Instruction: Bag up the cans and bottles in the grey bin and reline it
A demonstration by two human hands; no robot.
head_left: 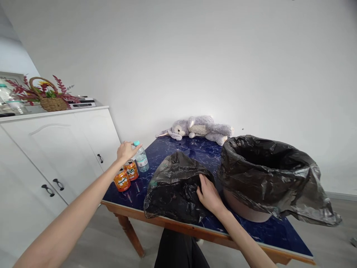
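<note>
Slumped black plastic bag (170, 201) on the near part of a blue marbled table (205, 150), with its surroundings located relative to it. The right hand (210, 195) lies at the right side of the bag, its thumb and forefinger parted and in contact with the dark film; the remaining fingers are largely hidden, and whether they grip the film cannot be told. The left hand (126, 152) is extended to the left of the bag and beyond it, its fingers partly curved at the neck of a clear bottle (142, 163) with a turquoise cap (136, 143); whether they have closed on it cannot be determined. The bottle stands upright, left of the bag. Two orange cans, a front can (122, 181) and a rear can (132, 172), stand close together farther left of the bag. To its right stands a pale bin (248, 212), covered by a black liner (259, 182) whose mouth is open. Behind the bag, a grey plush toy (198, 129) lies on its side.
</note>
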